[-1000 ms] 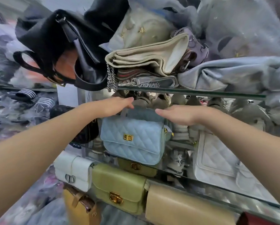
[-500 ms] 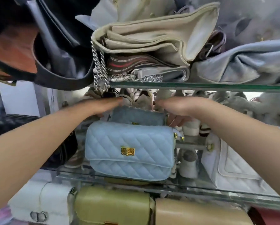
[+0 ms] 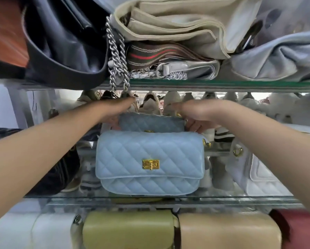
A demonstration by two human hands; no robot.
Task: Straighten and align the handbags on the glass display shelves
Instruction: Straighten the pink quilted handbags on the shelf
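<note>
A light blue quilted handbag [image 3: 149, 162] with a gold clasp stands upright at the front of the middle glass shelf [image 3: 159, 199]. Right behind it stands a second, darker blue quilted handbag [image 3: 151, 122], only its top showing. My left hand [image 3: 117, 109] grips that rear bag's left end, and my right hand [image 3: 195, 115] grips its right end, fingers curled down round the corners. Both forearms reach in above the front bag.
The upper glass shelf [image 3: 222, 85] carries a black bag [image 3: 66, 51], a folded beige bag [image 3: 177, 27], a hanging silver chain [image 3: 117, 56] and a grey bag [image 3: 280, 58]. A white quilted bag [image 3: 258, 173] stands right. Below sit olive [image 3: 129, 229], tan [image 3: 229, 230] and white [image 3: 33, 230] bags.
The view has moved closer and lower to the middle shelf. Both hands went from hovering over the blue bags to gripping the ends of the rear blue bag.
</note>
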